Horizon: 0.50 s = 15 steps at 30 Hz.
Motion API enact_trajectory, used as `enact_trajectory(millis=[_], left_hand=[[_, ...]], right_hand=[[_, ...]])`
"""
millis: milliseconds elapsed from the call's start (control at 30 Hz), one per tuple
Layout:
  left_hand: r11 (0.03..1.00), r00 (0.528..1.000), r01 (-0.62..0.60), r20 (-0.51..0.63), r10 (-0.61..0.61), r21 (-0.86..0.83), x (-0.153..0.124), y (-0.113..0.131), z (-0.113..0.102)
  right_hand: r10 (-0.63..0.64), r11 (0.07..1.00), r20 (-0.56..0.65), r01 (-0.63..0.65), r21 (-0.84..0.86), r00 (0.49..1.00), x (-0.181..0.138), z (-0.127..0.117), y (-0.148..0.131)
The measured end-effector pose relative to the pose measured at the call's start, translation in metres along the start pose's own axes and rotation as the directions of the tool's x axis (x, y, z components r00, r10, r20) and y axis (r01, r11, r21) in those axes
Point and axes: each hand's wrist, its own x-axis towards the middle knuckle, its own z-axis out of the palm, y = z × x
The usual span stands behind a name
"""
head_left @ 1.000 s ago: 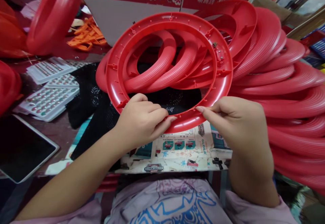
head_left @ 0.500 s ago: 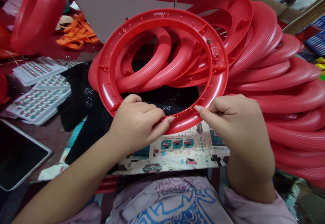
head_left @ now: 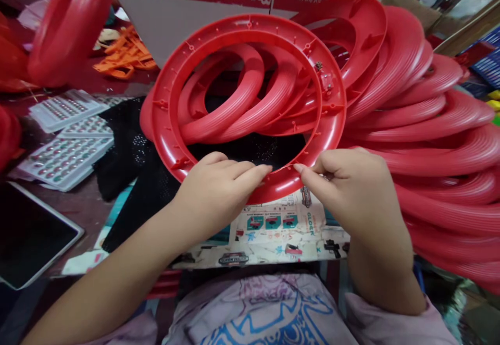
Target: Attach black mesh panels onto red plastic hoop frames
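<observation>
A red plastic ring (head_left: 250, 23) stands tilted before me, its hollow side with small pegs and ribs facing me. A small cluster of metal parts (head_left: 325, 82) sits in its channel at the right. My left hand (head_left: 219, 188) is closed on the near rim, the thumb stretched along the inner edge. Just to the right, my right hand (head_left: 347, 188) is closed in a pinch at the same edge. A thin pale line runs along the edge between the two thumbs. Whatever is in the right pinch is too small or hidden to name.
Many ridged red rings (head_left: 449, 142) are piled at the right, and more lie behind the held ring. To the left are black cloth (head_left: 121, 162), trays of small round parts (head_left: 70, 160), a tablet (head_left: 35, 235) and orange plastic parts (head_left: 125, 53). Printed cardboard (head_left: 273, 241) lies underneath.
My left thumb has slid right along the inner edge, closer to my right hand. The right hand and the ring have shifted slightly left; the surroundings at left appear a little farther right.
</observation>
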Motion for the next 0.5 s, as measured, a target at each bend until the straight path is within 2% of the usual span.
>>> enact_trajectory(millis=[133,233,500], left_hand=[[0.998,0.998,-0.059,0.023,0.059,-0.002,-0.0006,0.0007,0.0006],[0.998,0.996,-0.069,0.063,0.068,0.009,0.0005,0.0002,-0.0021],[0.992,0.989,-0.124,0.083,0.121,0.027,-0.0008,-0.0019,-0.006]], right_hand=[[0.045,0.997,-0.071,-0.04,0.07,0.996,-0.002,0.0017,-0.0018],[0.048,0.995,-0.065,-0.041,0.094,0.997,-0.0031,0.0027,-0.0021],[0.005,0.999,-0.084,-0.002,0.034,0.996,-0.0023,0.0044,-0.0008]])
